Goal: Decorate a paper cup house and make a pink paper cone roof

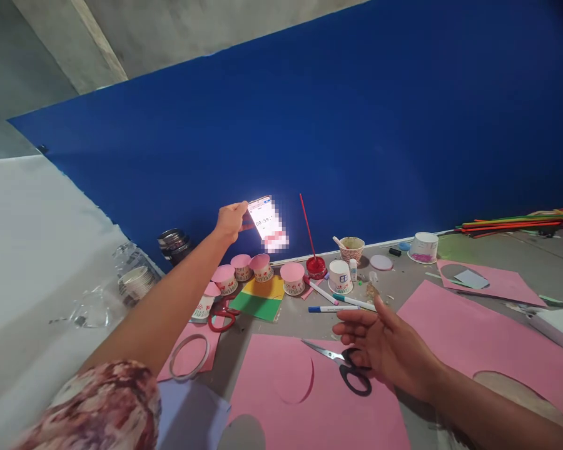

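My left hand (232, 222) is stretched far forward, its fingers gripping the edge of a smartphone (263, 219). The bright screen shows timer digits, and part of it is pixelated. Over the right side of a pink paper sheet (356, 419) hovers my right hand (387, 344), fingers spread, nothing in it. Just beside and partly under its fingertips lie black-handled scissors (355, 378), blades apart slightly and pointing left. A circle of pink paper (291, 374) is cut partly loose from that sheet.
Decorated paper cups with pink tops (293, 278) line the back, near a red pot (316, 267) with a stick. Markers (333, 309), red-handled scissors (222, 320) and a tape roll (189, 357) lie about. More pink paper (450, 319) is at right; a blue wall (380, 125) stands behind.
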Available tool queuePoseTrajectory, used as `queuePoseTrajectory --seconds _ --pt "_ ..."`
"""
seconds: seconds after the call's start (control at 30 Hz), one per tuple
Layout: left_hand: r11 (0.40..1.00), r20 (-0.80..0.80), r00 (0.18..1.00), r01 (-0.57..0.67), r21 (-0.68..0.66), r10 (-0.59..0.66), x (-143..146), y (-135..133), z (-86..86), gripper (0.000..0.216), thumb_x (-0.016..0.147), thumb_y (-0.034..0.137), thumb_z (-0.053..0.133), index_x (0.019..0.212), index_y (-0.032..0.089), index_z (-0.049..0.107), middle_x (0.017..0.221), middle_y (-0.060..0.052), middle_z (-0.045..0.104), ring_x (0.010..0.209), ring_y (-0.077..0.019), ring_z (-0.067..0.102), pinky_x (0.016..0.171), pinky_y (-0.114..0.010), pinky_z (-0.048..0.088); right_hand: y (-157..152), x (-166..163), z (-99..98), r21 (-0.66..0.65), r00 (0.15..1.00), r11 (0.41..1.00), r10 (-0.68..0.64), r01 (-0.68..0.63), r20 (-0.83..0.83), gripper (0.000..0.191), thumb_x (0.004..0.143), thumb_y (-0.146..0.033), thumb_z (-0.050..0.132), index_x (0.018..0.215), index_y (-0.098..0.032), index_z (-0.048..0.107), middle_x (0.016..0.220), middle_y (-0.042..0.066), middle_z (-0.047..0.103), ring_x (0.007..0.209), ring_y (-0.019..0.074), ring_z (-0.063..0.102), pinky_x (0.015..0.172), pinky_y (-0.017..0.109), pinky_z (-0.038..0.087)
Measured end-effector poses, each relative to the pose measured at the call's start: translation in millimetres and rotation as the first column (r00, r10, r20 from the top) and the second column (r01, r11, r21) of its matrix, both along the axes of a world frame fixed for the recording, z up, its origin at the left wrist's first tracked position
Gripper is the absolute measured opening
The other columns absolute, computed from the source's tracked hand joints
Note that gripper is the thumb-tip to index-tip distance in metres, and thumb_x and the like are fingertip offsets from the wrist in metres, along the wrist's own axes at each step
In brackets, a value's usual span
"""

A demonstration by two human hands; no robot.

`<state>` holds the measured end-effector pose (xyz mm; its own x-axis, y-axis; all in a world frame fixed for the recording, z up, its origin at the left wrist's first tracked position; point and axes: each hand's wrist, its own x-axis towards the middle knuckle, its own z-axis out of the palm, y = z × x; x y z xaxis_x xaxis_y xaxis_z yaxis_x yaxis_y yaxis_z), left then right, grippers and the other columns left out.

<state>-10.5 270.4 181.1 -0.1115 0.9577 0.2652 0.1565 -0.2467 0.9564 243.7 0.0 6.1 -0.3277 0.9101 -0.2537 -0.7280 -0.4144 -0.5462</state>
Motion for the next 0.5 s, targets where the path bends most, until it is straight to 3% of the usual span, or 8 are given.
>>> queuePoseTrajectory --seconds 0.2,0.37,0.5 --pt "1.0 -0.053 0.999 0.002 0.017 -0.002 8.0 26.6 -39.2 0.025 0.097 0.029 0.068 0.076 0.014 0.064 0.073 0.001 0.063 0.067 -0.0127 0.06 0.062 -0.026 0.053 2.2 2.5 -3.9 0.001 0.999 1.0 0.007 -0.007 -0.033 0.07 0.106 -0.063 0.036 0.105 -0.009 0.081 0.091 0.017 0.076 0.071 0.0187 0.065 0.058 0.027 0.048" --pt "0.999 -0.119 0.992 0.047 -0.014 -0.049 14.2 31.1 -66.0 0.023 0.101 0.036 0.067 0.105 0.013 0.068 0.098 -0.004 0.07 0.081 -0.0153 0.068 0.071 -0.031 0.06 2.4 3.3 -8.5 -0.001 0.998 1.0 0.031 -0.031 -0.051 0.069 0.105 -0.064 0.038 0.105 -0.01 0.081 0.088 0.016 0.075 0.07 0.019 0.066 0.057 0.026 0.049" --pt "0.996 -0.146 0.986 0.079 -0.04 -0.084 18.5 30.4 -92.2 0.033 0.101 0.039 0.066 0.123 0.015 0.067 0.12 -0.009 0.07 0.102 -0.0227 0.07 0.086 -0.042 0.062 1.7 3.6 -11.2 0.03 0.996 0.998 0.053 -0.051 -0.072 0.064 0.1 -0.067 0.052 0.104 -0.01 0.081 0.084 0.014 0.074 0.07 0.0188 0.066 0.055 0.025 0.049"
